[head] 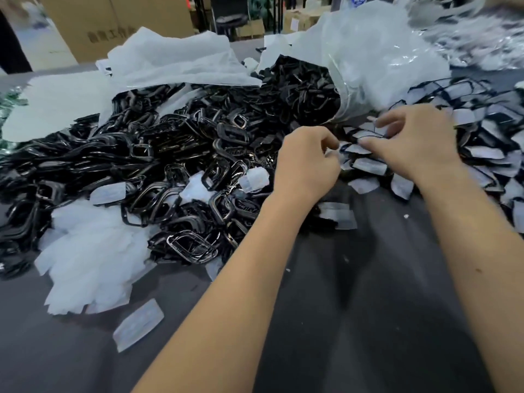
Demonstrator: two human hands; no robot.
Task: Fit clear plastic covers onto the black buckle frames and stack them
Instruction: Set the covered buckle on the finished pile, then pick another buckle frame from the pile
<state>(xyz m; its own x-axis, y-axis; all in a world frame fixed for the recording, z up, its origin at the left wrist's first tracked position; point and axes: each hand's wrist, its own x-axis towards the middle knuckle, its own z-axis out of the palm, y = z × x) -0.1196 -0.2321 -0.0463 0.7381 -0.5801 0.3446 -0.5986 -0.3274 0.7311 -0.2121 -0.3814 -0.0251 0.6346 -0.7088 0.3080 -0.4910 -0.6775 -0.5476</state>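
Bare forearms reach out from the near edge over the dark grey bench (354,321), and a loose, milky-clear plastic cover (139,324) lies alone on it at the near left. Beyond that cover a heap of more frosted clear covers (88,262) sits beside the sprawling mound of glossy black rectangular buckle frames (158,171), both within easy reach as stock for the job. Further out, the left hand (307,165) has its grip curled, pinching the edge of a covered buckle (355,148) at the near side of the overlapping rows of finished, covered frames (482,154); the right hand (416,140) presses fingertips (365,141) onto the same piece, apparently seating it into the stack. Behind lie white wrapping sheets (175,61), a crumpled clear plastic bag (377,58) spilling frames, and cardboard boxes (93,26).
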